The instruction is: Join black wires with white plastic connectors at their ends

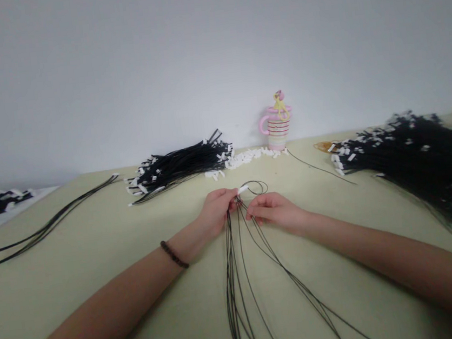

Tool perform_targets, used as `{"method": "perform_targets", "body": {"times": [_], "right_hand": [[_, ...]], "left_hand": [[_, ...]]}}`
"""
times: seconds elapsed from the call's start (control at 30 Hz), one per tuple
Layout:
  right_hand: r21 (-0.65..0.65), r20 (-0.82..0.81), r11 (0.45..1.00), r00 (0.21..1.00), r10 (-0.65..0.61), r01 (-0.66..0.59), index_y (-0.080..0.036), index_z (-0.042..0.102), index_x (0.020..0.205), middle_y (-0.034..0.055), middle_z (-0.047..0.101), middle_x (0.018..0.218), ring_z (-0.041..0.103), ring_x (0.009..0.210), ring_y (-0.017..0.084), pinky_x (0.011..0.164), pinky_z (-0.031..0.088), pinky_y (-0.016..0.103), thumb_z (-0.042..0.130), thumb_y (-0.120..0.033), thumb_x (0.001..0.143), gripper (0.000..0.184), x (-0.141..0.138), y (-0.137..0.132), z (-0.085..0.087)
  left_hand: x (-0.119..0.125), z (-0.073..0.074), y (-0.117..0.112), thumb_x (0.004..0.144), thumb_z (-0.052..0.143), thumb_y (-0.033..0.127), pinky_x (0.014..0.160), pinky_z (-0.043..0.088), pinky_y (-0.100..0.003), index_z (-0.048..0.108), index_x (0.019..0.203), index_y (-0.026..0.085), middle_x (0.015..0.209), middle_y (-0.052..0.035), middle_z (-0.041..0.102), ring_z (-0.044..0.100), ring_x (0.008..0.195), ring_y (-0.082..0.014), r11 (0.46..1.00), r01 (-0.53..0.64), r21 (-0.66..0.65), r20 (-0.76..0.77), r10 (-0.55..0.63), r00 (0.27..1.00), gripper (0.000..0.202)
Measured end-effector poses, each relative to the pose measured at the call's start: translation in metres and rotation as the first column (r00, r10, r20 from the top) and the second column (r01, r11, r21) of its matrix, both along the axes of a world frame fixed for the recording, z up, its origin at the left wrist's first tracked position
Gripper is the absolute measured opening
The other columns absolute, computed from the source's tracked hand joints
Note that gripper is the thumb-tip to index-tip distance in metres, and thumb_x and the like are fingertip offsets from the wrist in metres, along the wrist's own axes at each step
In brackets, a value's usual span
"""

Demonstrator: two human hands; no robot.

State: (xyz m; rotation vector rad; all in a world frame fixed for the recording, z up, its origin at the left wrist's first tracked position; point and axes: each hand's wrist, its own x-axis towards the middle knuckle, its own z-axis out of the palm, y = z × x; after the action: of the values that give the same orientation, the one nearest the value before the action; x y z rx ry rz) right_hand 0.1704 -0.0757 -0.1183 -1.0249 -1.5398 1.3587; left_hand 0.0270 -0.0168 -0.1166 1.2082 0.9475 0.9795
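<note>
Near the middle of the table my left hand (219, 207) is closed on a white connector (243, 188) with thin black wires (231, 278) hanging from it toward me. One wire makes a small loop (261, 183) beyond the connector. Just to the right, my right hand (270, 210) pinches some of the same wires (275, 259) between thumb and fingers, a little below the connector. The wires fan out in two groups down to the bottom of the view. Fine details at the fingertips are too small to make out.
A bundle of black wires (184, 163) with white ends lies at the back, beside a heap of small white pieces (249, 157). Behind stands a striped pink mug (277, 131). A larger wire pile (424, 152) is at right; a separate harness (55, 217) lies left.
</note>
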Motion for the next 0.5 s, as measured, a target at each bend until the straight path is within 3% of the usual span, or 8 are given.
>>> {"method": "perform_targets", "body": {"times": [0.13,0.23,0.3,0.37,0.5], "right_hand": [[-0.116,-0.027,0.993,0.999,-0.037,0.034,-0.008,0.060,0.066,0.0002,0.051,0.055,0.041,0.047,0.004,0.044,0.023,0.018,0.055,-0.022,0.071,0.015,0.004,0.001,0.007],[-0.246,-0.228,0.969,0.973,-0.034,-0.024,-0.009,0.062,0.075,0.0020,0.056,0.064,0.042,0.047,0.004,0.042,0.025,0.016,0.051,-0.015,0.069,0.014,0.012,0.002,0.023],[-0.279,-0.370,0.959,0.927,-0.057,-0.052,-0.009,0.062,0.079,0.0030,0.058,0.066,0.047,0.051,0.005,0.045,0.033,0.016,0.046,-0.011,0.067,0.021,0.020,0.000,0.040],[-0.243,-0.437,0.969,0.896,-0.082,-0.030,-0.010,0.062,0.082,0.0056,0.062,0.074,0.054,0.060,0.008,0.051,0.041,0.018,0.043,-0.010,0.066,0.025,0.028,-0.005,0.060],[0.017,-0.387,0.990,0.913,-0.126,0.143,-0.016,0.060,0.093,0.0046,0.062,0.093,0.058,0.069,0.010,0.053,0.043,0.017,0.048,-0.009,0.066,0.031,0.040,-0.018,0.095]], "left_hand": [[-0.001,0.000,0.002,0.065,0.060,0.023,0.043,0.029,-0.018,0.054,0.056,0.011,0.049,0.0005,0.050,0.042,0.044,-0.0058,0.999,-0.005,-0.046,0.025,0.006,1.000,0.016],[0.000,-0.001,0.006,0.066,0.059,0.022,0.043,0.031,-0.019,0.053,0.055,0.011,0.046,0.0020,0.045,0.040,0.042,-0.0058,0.997,-0.008,-0.082,0.030,0.011,1.000,0.017],[0.000,-0.001,0.008,0.065,0.060,0.020,0.047,0.037,-0.020,0.053,0.054,0.011,0.045,0.0025,0.043,0.040,0.041,-0.0060,0.995,-0.031,-0.091,0.031,0.034,0.999,0.016],[0.001,-0.001,0.008,0.064,0.061,0.019,0.054,0.043,-0.024,0.053,0.055,0.010,0.045,0.0033,0.042,0.040,0.041,-0.0059,0.994,-0.059,-0.097,0.041,0.064,0.997,0.015],[0.002,0.001,0.006,0.065,0.062,0.016,0.065,0.048,-0.029,0.054,0.056,0.010,0.045,0.0046,0.040,0.038,0.040,-0.0043,0.989,-0.068,-0.132,0.081,0.079,0.994,0.014]]}}
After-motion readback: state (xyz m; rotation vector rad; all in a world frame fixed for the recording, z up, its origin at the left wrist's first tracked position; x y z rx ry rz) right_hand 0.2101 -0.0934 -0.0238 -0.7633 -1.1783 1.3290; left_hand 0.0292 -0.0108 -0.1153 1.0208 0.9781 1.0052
